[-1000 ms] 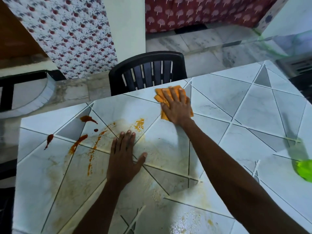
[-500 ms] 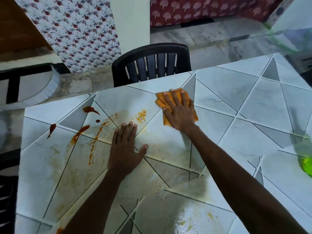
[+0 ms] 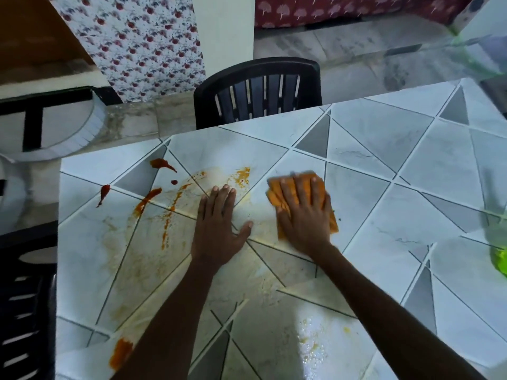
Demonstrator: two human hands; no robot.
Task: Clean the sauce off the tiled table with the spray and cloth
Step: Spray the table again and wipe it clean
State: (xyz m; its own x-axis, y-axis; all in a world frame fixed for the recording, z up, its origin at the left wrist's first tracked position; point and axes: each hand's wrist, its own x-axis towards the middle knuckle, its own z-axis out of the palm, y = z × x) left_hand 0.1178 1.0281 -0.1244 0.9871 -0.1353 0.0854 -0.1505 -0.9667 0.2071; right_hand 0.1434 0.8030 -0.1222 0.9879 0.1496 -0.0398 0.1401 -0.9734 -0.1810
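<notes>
Orange cloth bunched under flat right hand, left hand spread empty

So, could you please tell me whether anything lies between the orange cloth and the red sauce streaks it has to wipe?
Yes: the left hand lies flat on the table between the cloth, under the right hand, and the red streaks further left.

sauce left of both hands, chair behind table.
</notes>
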